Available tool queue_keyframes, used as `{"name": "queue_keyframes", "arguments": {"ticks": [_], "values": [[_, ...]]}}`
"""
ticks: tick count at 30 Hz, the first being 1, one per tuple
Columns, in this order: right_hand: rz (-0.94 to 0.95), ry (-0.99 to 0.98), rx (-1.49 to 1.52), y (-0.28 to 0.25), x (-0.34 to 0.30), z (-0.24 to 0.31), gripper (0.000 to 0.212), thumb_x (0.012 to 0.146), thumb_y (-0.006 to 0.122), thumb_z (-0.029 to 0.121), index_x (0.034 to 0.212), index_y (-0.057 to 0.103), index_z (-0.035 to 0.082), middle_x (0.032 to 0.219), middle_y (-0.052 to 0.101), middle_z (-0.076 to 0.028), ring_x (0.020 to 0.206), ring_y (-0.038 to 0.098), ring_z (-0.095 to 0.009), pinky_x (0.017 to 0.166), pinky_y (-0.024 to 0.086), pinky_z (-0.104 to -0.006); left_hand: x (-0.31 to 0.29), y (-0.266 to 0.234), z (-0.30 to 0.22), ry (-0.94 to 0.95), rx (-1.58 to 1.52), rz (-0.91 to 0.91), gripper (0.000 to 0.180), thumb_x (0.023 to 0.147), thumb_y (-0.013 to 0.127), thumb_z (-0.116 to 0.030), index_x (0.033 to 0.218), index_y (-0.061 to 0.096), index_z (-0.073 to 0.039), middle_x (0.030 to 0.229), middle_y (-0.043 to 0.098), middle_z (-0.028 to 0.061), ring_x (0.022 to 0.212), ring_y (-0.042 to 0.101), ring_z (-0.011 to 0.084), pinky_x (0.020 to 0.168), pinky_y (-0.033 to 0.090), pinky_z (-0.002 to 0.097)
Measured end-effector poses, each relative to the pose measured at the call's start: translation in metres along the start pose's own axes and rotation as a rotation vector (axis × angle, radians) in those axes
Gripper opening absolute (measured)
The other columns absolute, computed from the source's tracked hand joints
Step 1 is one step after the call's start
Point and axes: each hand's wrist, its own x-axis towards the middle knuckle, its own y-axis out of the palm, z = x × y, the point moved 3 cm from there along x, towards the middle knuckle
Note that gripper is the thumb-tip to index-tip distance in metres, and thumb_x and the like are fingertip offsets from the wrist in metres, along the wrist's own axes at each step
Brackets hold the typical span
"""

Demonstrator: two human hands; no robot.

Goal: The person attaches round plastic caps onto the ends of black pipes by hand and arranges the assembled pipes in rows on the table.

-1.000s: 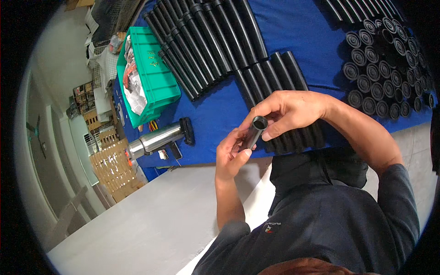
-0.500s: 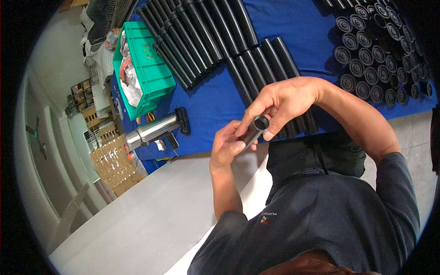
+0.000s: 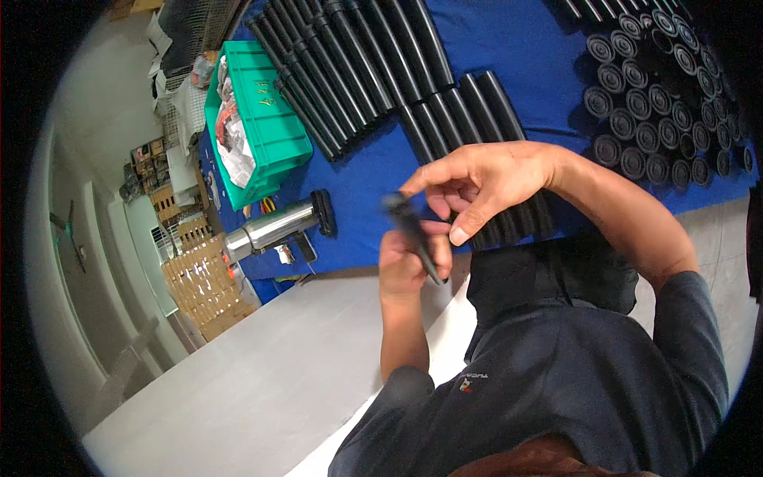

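Observation:
A short black tube [image 3: 412, 228], smeared by motion at its upper end, is gripped in my left hand [image 3: 401, 266] just beyond the table's front edge. My right hand [image 3: 497, 181] arches beside it with thumb and fingers spread apart. Its index fingertip comes close to the tube's upper end; whether they touch I cannot tell. Under and behind my right hand lies a row of black tubes [image 3: 453, 119] on the blue cloth [image 3: 358, 191], partly hidden by the hand and forearm.
More black tubes [image 3: 350, 63] lie side by side at the back. A green crate [image 3: 274, 119] with crumpled paper and a shiny steel cylinder [image 3: 278, 225] sit at the left. Several black pieces with round, ringed ends [image 3: 652, 135] are stacked at the right.
The tube has swung in my left hand, its upper end moving left and away from my right thumb. My right hand has opened off it. The whole view has shifted slightly.

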Motion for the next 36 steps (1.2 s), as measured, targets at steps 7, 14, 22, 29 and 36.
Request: {"name": "queue_keyframes", "arguments": {"ticks": [7,14,22,29,36], "values": [[-0.062,0.034,0.114,0.012,0.002,-0.013,0.08,0.081,0.08,0.028,0.145,0.04,0.004,0.098,0.062,-0.008,0.079,0.058,-0.014,0.071,0.05,-0.0261,0.004,-0.009,-0.028,0.549,-0.518,-0.352,0.026,0.099,0.053,-0.023,0.118,0.059,-0.007,0.128,0.061,0.0087,0.123,0.054,0.0255,0.109,0.037,0.0502],[-0.016,0.09,0.08,0.01,0.003,-0.001,0.056,0.084,0.065,-0.002,0.138,0.053,0.008,0.093,0.068,-0.008,0.075,0.062,-0.011,0.068,0.053,-0.025,-0.001,-0.009,0.03,0.3,-0.861,-0.535,0.027,0.097,0.058,-0.021,0.117,0.062,-0.004,0.126,0.063,0.014,0.115,0.061,0.0267,0.098,0.051,0.0411],[-0.006,0.111,0.14,0.01,0.002,-0.006,0.054,0.085,0.059,-0.004,0.137,0.056,0.011,0.086,0.067,-0.007,0.069,0.061,-0.01,0.065,0.051,-0.025,-0.013,0.007,0.042,0.254,-0.822,-0.509,0.026,0.095,0.055,-0.014,0.116,0.057,0.003,0.112,0.066,0.0151,0.103,0.063,0.0251,0.09,0.054,0.0369],[-0.11,0.028,-0.03,0.006,0.002,-0.011,0.05,0.083,0.074,0.013,0.131,0.061,0.01,0.083,0.065,-0.004,0.064,0.053,-0.009,0.062,0.045,-0.0257,-0.014,0.007,0.047,0.266,-0.99,-0.527,0.031,0.096,0.06,-0.024,0.115,0.059,0.0,0.113,0.065,0.0126,0.104,0.063,0.0239,0.085,0.056,0.036],[-0.054,0.068,0.054,0.006,0.004,-0.012,0.052,0.086,0.067,0.011,0.136,0.053,0.006,0.082,0.065,-0.004,0.067,0.057,-0.009,0.063,0.046,-0.0251,-0.008,0.01,0.047,0.273,-0.913,-0.463,0.033,0.095,0.063,-0.028,0.117,0.06,-0.003,0.119,0.064,0.0118,0.108,0.061,0.0251,0.087,0.054,0.0372]]}}
